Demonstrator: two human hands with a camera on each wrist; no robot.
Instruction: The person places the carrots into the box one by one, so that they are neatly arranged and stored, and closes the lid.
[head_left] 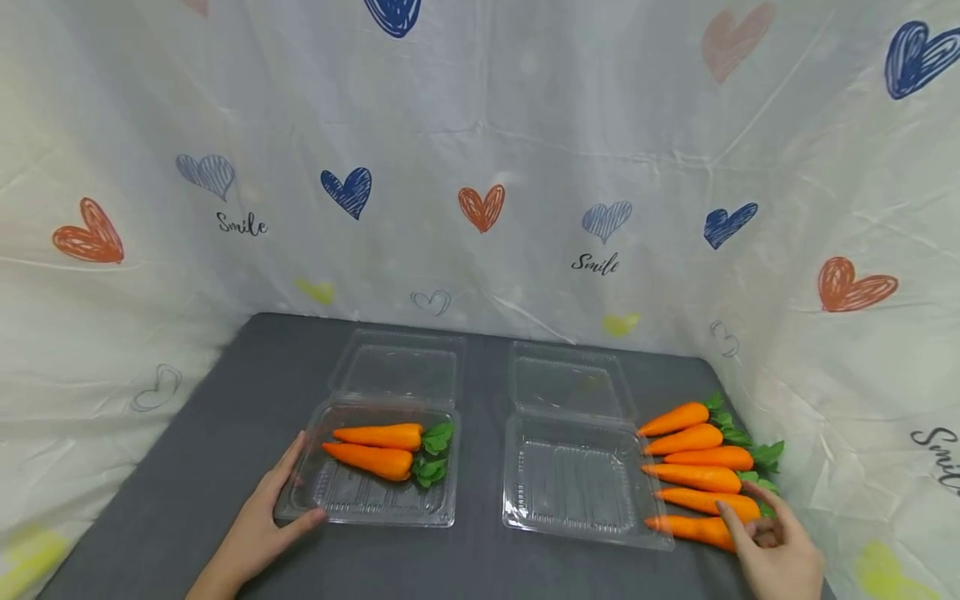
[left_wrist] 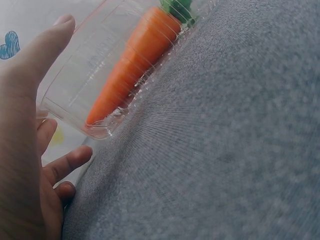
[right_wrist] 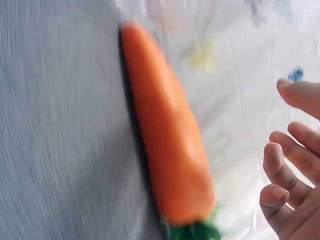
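My left hand (head_left: 258,521) rests against the left side and near-left corner of a clear plastic clamshell box (head_left: 382,515), thumb and fingers spread. Two orange carrots with green tops, an upper carrot (head_left: 378,436) and a lower carrot (head_left: 371,460), lie inside it. In the left wrist view, one carrot (left_wrist: 130,65) shows through the clear wall. At the right, my right hand (head_left: 783,546) hovers by the nearest carrot (head_left: 686,527) of a row. The right wrist view shows loosely bent fingers apart from a blurred carrot (right_wrist: 167,130).
A second clear clamshell box (head_left: 573,492) stands between the first box and the carrot row, its lid (head_left: 570,383) folded back. The first box's lid (head_left: 401,371) also lies open behind it. Several carrots lie along the grey table's (head_left: 480,567) right edge. A heart-printed curtain (head_left: 420,108) surrounds the table.
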